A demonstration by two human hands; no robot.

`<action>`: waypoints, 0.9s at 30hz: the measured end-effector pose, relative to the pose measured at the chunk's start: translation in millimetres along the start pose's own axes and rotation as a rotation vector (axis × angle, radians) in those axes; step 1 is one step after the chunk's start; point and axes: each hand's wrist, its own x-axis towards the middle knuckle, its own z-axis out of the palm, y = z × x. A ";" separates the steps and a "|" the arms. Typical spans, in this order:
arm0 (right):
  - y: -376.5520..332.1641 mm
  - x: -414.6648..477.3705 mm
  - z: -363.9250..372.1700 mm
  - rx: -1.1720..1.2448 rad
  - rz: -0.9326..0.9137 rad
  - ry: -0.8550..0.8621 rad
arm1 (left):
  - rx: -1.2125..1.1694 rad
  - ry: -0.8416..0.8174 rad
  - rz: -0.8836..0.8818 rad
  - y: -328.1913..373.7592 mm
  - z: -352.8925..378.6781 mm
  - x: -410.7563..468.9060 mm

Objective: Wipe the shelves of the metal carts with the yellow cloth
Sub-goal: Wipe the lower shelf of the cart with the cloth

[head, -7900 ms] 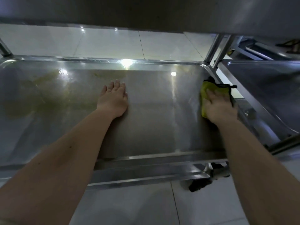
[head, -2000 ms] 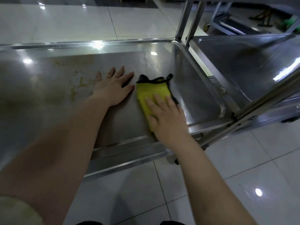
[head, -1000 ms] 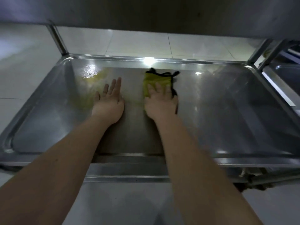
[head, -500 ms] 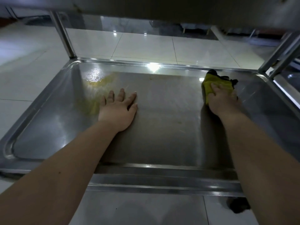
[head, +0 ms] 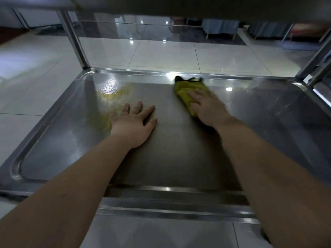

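The lower shelf (head: pixel 53 149) of a metal cart fills the view, a shallow steel tray with a raised rim. A yellow cloth (head: pixel 184 91) with a black edge lies near the shelf's far rim, right of centre. My right hand (head: pixel 207 108) presses flat on the cloth with straight fingers and looks motion-blurred. My left hand (head: pixel 133 124) rests flat on the bare steel, fingers spread, a hand's width left of the cloth. A yellowish smear (head: pixel 111 104) stains the shelf just left of my left hand.
The cart's upper shelf (head: pixel 179 6) hangs dark across the top of the view. Upright posts stand at the far left corner (head: pixel 73 38) and far right corner (head: pixel 315 58). White floor tiles (head: pixel 170 52) surround the cart; furniture legs stand in the far background.
My right hand has slid the yellow cloth leftward along the far rim, from the right corner toward the middle. My left hand has stayed planted on the shelf.
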 end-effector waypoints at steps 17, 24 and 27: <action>-95.6 -23.9 29.1 0.026 -0.007 -0.060 | -0.045 0.072 -0.039 2.9 4.8 -1.0; 63.3 -94.4 -12.9 -0.012 0.192 0.077 | -0.041 0.052 -0.040 5.2 4.3 -8.9; 116.1 -134.4 -31.9 0.012 0.475 0.139 | -0.035 0.055 -0.035 10.2 4.4 -11.2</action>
